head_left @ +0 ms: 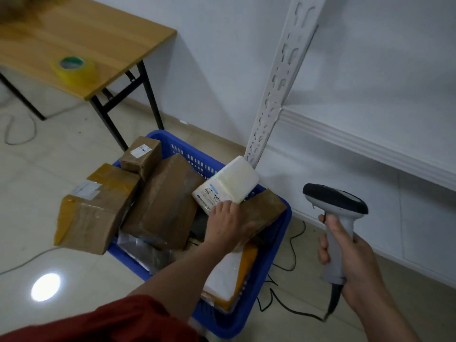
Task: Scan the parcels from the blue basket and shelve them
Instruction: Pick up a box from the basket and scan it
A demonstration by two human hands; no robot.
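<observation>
Far left, a tape roll [74, 70] sits on the counter [111, 33] near its front edge, not part of the job. The blue basket [281, 245] on the floor is piled w/ parcels: a yellow-taped box [96, 211] hangs over its left rim, a big brown box [165, 203] lies mid-pile. The left hand [224, 225] reaches in; its fingers [222, 207] lie on the label end of the white parcel [237, 178], which leans tilted toward the basket's far right corner. Can't tell if they've closed round it. The right hand [345, 253] has its fingers wrapped round the scanner [338, 213] handle, well apart from the label. The white shelf [370, 149] stands at right. Step, prob.: picking a parcel to scan. Next calls for a firm hold, a lift clear of the pile, label turned to the scanner head — then the trigger.
</observation>
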